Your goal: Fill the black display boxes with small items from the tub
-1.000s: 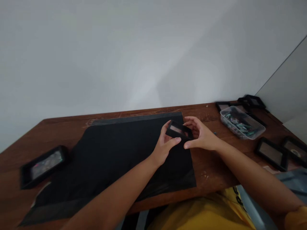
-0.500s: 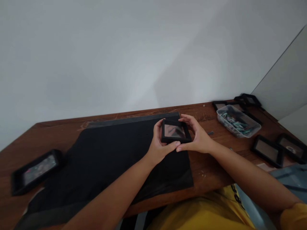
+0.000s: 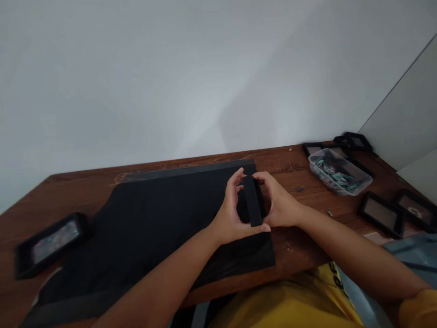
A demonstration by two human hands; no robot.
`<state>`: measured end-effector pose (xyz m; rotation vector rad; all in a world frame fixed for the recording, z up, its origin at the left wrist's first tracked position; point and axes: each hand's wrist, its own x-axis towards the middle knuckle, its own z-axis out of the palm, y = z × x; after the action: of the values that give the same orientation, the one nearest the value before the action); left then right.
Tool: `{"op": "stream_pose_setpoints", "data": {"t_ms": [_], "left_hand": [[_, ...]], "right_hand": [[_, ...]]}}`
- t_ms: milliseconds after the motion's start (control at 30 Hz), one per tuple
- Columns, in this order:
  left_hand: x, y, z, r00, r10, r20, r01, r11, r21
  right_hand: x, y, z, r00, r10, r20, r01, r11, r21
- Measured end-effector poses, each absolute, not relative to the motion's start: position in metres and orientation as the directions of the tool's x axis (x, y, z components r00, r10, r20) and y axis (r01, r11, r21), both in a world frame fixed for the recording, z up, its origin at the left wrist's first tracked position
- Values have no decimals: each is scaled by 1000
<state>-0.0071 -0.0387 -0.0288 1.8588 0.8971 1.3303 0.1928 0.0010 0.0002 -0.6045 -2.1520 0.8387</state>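
Observation:
Between both hands is a small black frame [image 3: 252, 201], turned on edge so that its plain narrow side faces me. My left hand [image 3: 234, 212] grips it by its ends, thumb along the near end and fingers at the far end. My right hand [image 3: 280, 200] curls round the other side, fingertips at the far end and thumb at the near end. The frame's window is hidden from me. Beneath the hands lies a black sheet [image 3: 164, 218] on the wooden table [image 3: 287, 164].
A clear plastic tub [image 3: 337, 172] with small greenish pieces stands to the right. Beyond it are several black frames [image 3: 358, 141]. Two more, a plain frame [image 3: 381, 215] and a frame with a ring shape [image 3: 414, 210], lie nearer. A filled frame [image 3: 51, 243] lies left.
The black frame has been turned from lying face up with its window showing to standing on edge. Both hands have shifted their grip with it and moved slightly nearer.

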Motion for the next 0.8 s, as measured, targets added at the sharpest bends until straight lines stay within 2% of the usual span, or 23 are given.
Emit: {"op": "stream_pose_setpoints", "data": {"t_ms": [100,200,267,300,467,800], "left_hand": [[-7,-35,-28,291,852,434,-22,-448,894],[-7,-36,-18,462,850,255,-244,-155,957],[-6,-38,-9,561,812,161,-334,43,942],[-5,-40,-4,569,809,149,-360,82,929],[-2,-41,5,516,845,143,-371,70,926],[-9,-34,-4,416,902,115,-346,40,937]], "right_hand": [[194,2,1,-550,625,553,187,738,-648],[195,4,3,-500,582,641,202,799,-567],[196,5,3,-506,552,663,206,824,-528],[196,4,3,-518,542,662,206,830,-518],[195,3,2,-563,533,631,209,831,-515],[197,5,6,-584,651,486,304,730,-612]]}}
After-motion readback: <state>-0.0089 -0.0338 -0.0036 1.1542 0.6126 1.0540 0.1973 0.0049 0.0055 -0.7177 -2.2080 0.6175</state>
